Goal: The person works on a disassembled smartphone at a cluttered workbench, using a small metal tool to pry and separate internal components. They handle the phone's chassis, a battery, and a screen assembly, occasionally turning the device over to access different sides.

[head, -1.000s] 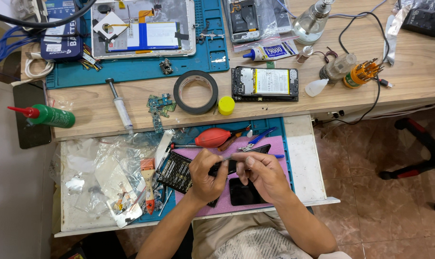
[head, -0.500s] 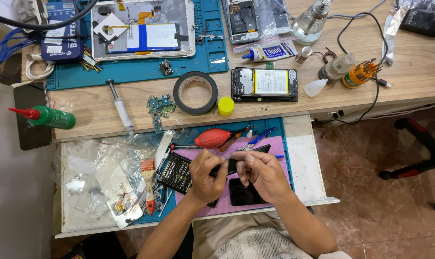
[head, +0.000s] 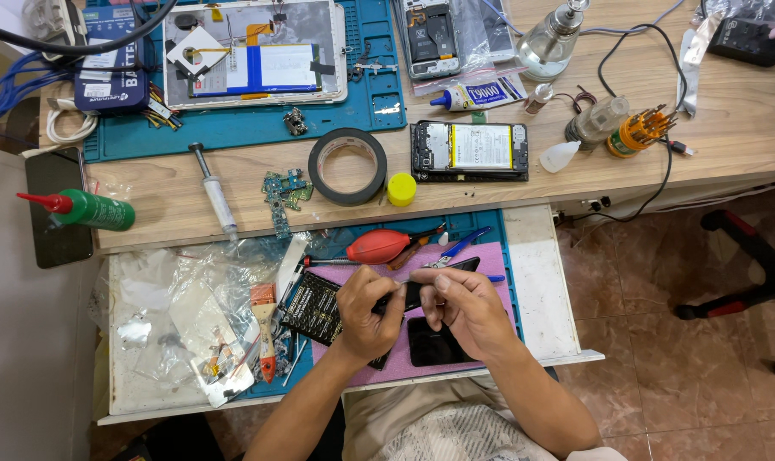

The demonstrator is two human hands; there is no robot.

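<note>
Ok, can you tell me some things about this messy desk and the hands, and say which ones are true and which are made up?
1. Both hands, the left hand and the right hand, are together over the purple mat. True.
2. The roll of black tape hangs on the wall. False: it lies flat on the wooden desk.
3. The green bottle has a red tip. True.
4. The red blower bulb is in the right hand. False: it lies on the tray beyond the hands.
5. A small yellow cap sits beside the tape. True.
</note>
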